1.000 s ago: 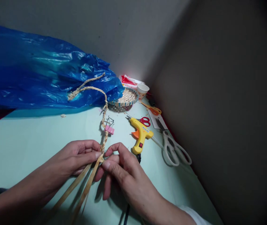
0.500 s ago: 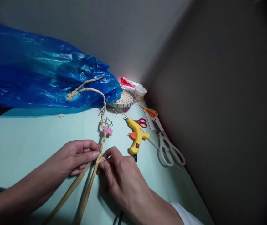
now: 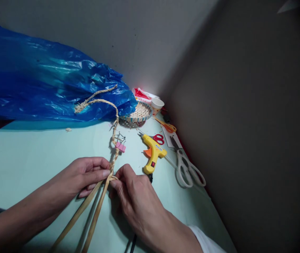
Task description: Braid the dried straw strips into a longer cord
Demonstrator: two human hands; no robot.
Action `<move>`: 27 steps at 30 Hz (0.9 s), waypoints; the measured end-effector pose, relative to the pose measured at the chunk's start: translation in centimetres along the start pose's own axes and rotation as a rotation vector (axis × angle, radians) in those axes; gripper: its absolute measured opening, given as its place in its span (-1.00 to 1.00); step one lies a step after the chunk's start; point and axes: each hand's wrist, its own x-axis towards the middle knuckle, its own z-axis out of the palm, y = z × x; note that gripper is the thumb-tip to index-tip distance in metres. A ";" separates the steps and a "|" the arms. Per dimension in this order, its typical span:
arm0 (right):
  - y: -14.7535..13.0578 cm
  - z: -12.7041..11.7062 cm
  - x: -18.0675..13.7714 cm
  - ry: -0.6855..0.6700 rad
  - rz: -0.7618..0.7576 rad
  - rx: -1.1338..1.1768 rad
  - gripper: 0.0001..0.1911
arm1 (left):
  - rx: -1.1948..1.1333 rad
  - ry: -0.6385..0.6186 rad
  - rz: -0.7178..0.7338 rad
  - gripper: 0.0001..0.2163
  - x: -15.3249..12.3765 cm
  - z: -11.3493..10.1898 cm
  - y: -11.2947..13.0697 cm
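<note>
A tan braided cord (image 3: pixel 115 137) runs from the blue plastic bag down the pale green table to both hands. My left hand (image 3: pixel 88 175) pinches the braid's working end from the left, thumb and forefinger closed on it. My right hand (image 3: pixel 135 198) is closed on the same spot from the right, fingers curled over a strand. Loose flat straw strips (image 3: pixel 91 214) trail from the pinch toward the lower left. A pink binder clip (image 3: pixel 120 146) is clamped on the braid just beyond the hands.
A yellow glue gun (image 3: pixel 153 154) lies right of the hands, white scissors (image 3: pixel 186 168) beyond it, red scissors (image 3: pixel 158 138) and orange scissors (image 3: pixel 168 126) farther back. A woven basket (image 3: pixel 139 113) and paper cup (image 3: pixel 157 104) stand by the wall corner. The blue bag (image 3: pixel 44 88) fills the left.
My right hand's fingers, spread a second ago, have curled shut over the strand at the braid's end. The left hand keeps its pinch. The view has shifted slightly.
</note>
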 end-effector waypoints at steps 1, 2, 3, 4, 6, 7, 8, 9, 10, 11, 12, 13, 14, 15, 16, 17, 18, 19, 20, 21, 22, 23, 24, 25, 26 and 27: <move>0.1 0.1 0.0 -0.002 -0.001 0.003 -0.85 | 0.004 -0.006 -0.009 -0.52 0.1 -0.1 -0.2; 0.2 0.2 0.1 0.004 -0.002 0.009 -0.85 | 0.009 -0.013 -0.017 -0.50 0.2 -0.1 -0.3; 0.3 0.3 0.1 0.013 -0.003 0.016 -0.84 | 0.014 -0.022 -0.025 -0.50 0.3 -0.2 -0.5; 0.3 0.3 0.2 0.025 -0.003 0.021 -0.83 | 0.013 -0.029 -0.026 -0.51 0.4 -0.2 -0.6; 0.4 0.4 0.2 0.063 -0.010 0.015 -0.81 | -0.001 -0.029 0.002 -0.55 0.6 -0.3 -0.9; 0.4 0.4 0.2 0.079 -0.017 0.010 -0.80 | -0.014 -0.028 0.021 -0.58 0.7 -0.3 -1.0; 0.3 0.3 0.1 0.086 -0.021 0.016 -0.78 | -0.026 -0.028 0.036 -0.60 0.8 -0.4 -1.0; 0.3 0.3 0.1 0.083 -0.022 0.039 -0.76 | -0.036 -0.033 0.045 -0.60 0.9 -0.4 -1.1; 0.2 0.2 0.1 0.071 -0.020 0.080 -0.74 | -0.044 -0.043 0.045 -0.60 1.0 -0.5 -1.2; 0.2 0.2 0.0 0.049 -0.013 0.138 -0.73 | -0.048 -0.064 0.037 -0.58 1.1 -0.5 -1.2; 0.2 0.2 0.0 0.019 0.000 0.208 -0.73 | -0.053 -0.088 0.029 -0.57 1.2 -0.6 -1.3; 0.2 0.2 0.1 -0.009 0.015 0.280 -0.73 | -0.060 -0.109 0.023 -0.58 1.2 -0.6 -1.4; 0.2 0.2 0.1 -0.031 0.031 0.344 -0.73 | -0.071 -0.124 0.022 -0.60 1.2 -0.6 -1.4; 0.2 0.2 0.2 -0.045 0.045 0.398 -0.73 | -0.083 -0.128 0.025 -0.62 1.2 -0.7 -1.5; 0.3 0.3 0.2 -0.054 0.055 0.438 -0.73 | -0.091 -0.124 0.031 -0.64 1.2 -0.7 -1.5; 0.3 0.3 0.3 -0.055 0.061 0.465 -0.72 | -0.093 -0.116 0.042 -0.65 1.2 -0.7 -1.5; 0.4 0.4 0.4 -0.051 0.064 0.482 -0.71 | -0.090 -0.110 0.054 -0.66 1.2 -0.7 -1.6; 0.4 0.5 0.4 -0.046 0.067 0.493 -0.71 | -0.082 -0.113 0.065 -0.66 1.2 -0.7 -1.6; 0.4 0.6 0.4 -0.039 0.070 0.507 -0.70 | -0.072 -0.124 0.075 -0.66 1.3 -0.7 -1.7; 0.5 0.7 0.5 -0.033 0.073 0.526 -0.71 | -0.062 -0.147 0.079 -0.65 1.4 -0.8 -1.8; 0.6 0.8 0.5 -0.030 0.072 0.551 -0.71 | -0.055 -0.170 0.082 -0.65 1.5 -0.9 -1.9; 0.7 0.8 0.5 -0.030 0.066 0.580 -0.72 | -0.054 -0.188 0.084 -0.64 1.6 -0.9 -2.0; 0.8 0.9 0.5 -0.034 0.053 0.612 -0.72 | -0.061 -0.198 0.087 -0.63 1.7 -0.9 -2.0; 1.0 1.0 0.6 -0.037 0.037 0.646 -0.71 | -0.073 -0.198 0.089 -0.63 1.8 -0.9 -2.1; 1.2 1.1 0.6 -0.041 0.021 0.679 -0.71 | -0.088 -0.192 0.091 -0.62 1.8 -0.9 -2.2; 1.4 1.3 0.7 -0.045 0.005 0.710 -0.69 | -0.107 -0.183 0.094 -0.61 1.8 -0.9 -2.2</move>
